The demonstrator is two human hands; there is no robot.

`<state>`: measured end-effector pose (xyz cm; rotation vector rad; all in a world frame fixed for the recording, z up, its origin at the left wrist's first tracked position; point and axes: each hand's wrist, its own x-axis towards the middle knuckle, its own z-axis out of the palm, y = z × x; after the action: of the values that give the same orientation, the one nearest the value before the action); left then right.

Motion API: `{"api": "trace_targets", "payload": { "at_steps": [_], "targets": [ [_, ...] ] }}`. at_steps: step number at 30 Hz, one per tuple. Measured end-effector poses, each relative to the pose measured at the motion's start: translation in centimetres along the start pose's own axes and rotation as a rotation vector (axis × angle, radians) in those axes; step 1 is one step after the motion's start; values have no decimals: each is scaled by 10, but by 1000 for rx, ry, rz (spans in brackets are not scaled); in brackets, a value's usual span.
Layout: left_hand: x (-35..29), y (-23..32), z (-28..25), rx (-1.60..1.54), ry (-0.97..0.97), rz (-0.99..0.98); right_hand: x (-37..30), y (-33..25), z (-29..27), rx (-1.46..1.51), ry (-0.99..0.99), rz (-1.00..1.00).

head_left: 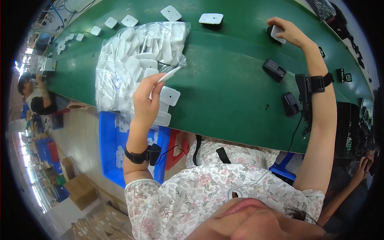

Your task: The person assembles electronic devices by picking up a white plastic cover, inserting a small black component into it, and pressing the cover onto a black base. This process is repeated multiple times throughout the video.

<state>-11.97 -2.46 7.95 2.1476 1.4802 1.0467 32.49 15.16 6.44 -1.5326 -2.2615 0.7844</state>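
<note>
Pinched between the thumb and fingers of my left hand (147, 98) is a thin white plastic cover (170, 75), seen nearly edge-on above the green table. Beside that hand lies a clear plastic bag (116, 68) full of similar white covers. Loose white covers (169, 96) rest by its wrist side. Far to the right, my right hand (292, 33) curls its fingers round a black case with a white top (277, 34), on the table. Another white-topped black case (211, 19) stands alone at the far middle. Two black cases without white tops (274, 70) lie nearer me.
A row of white-topped pieces (129, 21) runs along the far left of the green table (224, 88). Below the table's near edge sits a blue crate (110, 160) with white parts inside. Small dark parts (344, 75) lie at the right. Other people work at both sides.
</note>
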Motion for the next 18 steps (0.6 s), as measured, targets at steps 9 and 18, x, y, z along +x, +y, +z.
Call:
{"api": "trace_targets", "payload": {
  "at_steps": [9, 18],
  "targets": [
    [13, 5, 11, -83, 0, 11, 25, -35, -4, -552, 180, -41],
    [-13, 47, 52, -155, -247, 165, 74, -152, 69, -614, 67, -10]
  ]
}}
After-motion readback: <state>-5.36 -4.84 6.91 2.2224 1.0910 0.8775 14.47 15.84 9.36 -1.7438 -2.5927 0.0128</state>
